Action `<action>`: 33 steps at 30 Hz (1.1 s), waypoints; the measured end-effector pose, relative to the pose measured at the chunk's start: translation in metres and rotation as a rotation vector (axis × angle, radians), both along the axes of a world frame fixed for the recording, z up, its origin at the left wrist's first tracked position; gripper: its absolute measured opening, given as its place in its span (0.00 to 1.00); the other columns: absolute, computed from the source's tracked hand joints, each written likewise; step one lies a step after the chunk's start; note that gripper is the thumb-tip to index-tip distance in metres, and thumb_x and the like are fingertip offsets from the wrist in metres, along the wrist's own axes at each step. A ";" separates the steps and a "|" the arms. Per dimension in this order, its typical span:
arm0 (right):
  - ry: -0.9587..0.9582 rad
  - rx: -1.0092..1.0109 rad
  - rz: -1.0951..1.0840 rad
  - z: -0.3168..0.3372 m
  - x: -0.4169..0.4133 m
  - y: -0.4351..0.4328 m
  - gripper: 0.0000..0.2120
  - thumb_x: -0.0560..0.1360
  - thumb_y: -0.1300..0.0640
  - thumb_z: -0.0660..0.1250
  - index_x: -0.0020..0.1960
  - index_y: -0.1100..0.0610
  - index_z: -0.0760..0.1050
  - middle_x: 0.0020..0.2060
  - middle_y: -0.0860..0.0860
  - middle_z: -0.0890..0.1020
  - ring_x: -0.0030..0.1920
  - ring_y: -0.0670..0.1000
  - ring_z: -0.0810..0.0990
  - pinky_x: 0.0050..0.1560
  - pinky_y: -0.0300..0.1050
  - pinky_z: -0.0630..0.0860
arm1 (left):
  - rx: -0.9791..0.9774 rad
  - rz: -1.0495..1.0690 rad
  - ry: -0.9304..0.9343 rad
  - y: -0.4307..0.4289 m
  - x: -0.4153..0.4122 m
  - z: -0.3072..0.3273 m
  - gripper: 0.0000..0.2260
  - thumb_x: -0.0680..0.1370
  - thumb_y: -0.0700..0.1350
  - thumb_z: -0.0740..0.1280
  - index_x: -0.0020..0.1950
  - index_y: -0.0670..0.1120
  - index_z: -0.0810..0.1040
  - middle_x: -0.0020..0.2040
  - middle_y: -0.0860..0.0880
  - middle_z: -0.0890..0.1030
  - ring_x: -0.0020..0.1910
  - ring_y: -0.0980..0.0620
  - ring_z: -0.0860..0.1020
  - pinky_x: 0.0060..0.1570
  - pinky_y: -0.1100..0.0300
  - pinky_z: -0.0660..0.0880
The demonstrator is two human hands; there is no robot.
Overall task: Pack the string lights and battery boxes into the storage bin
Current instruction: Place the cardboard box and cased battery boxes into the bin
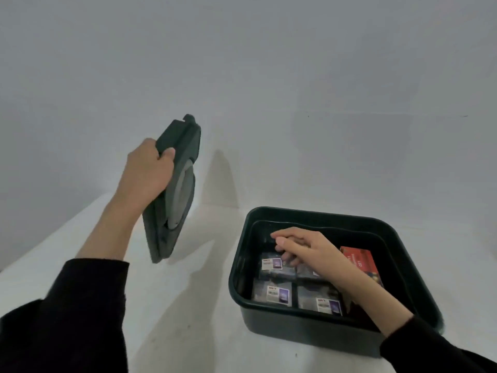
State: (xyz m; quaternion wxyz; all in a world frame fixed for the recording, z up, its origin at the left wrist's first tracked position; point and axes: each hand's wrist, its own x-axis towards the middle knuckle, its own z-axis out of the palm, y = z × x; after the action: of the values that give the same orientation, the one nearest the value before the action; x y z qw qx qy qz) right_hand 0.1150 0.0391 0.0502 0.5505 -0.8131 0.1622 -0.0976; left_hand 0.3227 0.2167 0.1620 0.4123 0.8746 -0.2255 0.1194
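A dark green storage bin [387, 232] stands on the white table at the right. Inside lie several clear packets of string lights with white labels [273, 292] and a red box [361, 262] along the right wall. My right hand [304, 247] reaches into the bin, fingers curled down onto the far packets; whether it grips one is hidden. My left hand [146, 170] holds the bin's dark lid [177, 189] by its upper edge. The lid is tilted nearly upright, its lower corner just above the table left of the bin.
The white table [188, 319] runs to a plain grey wall behind. Both forearms wear black sleeves. The table's left edge slants away past my left arm.
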 end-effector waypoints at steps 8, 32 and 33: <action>-0.259 -0.045 -0.457 0.067 -0.027 -0.041 0.31 0.70 0.38 0.64 0.71 0.41 0.61 0.63 0.48 0.72 0.61 0.49 0.73 0.64 0.51 0.70 | -0.953 -0.586 0.498 0.023 -0.042 0.073 0.09 0.79 0.43 0.60 0.51 0.46 0.80 0.47 0.52 0.85 0.48 0.56 0.83 0.44 0.63 0.79; 0.045 0.544 -0.721 0.006 -0.120 -0.063 0.17 0.76 0.47 0.62 0.55 0.58 0.79 0.47 0.56 0.85 0.49 0.56 0.82 0.48 0.49 0.76 | -0.193 -0.333 0.881 -0.043 -0.103 -0.109 0.19 0.80 0.53 0.59 0.66 0.45 0.64 0.49 0.52 0.74 0.49 0.51 0.75 0.48 0.56 0.69; 0.054 0.538 -0.719 0.005 -0.119 -0.062 0.17 0.76 0.47 0.63 0.55 0.58 0.79 0.47 0.56 0.85 0.49 0.56 0.82 0.49 0.50 0.76 | -0.188 -0.318 0.887 -0.042 -0.103 -0.110 0.19 0.80 0.53 0.59 0.66 0.45 0.65 0.49 0.52 0.75 0.48 0.52 0.75 0.48 0.56 0.69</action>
State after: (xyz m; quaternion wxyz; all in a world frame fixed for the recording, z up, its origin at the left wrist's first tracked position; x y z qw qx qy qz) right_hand -0.0036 -0.0227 0.0552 0.6689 -0.5353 0.4684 -0.2161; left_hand 0.2200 0.1749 0.0518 0.5590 0.7549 -0.1471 -0.3098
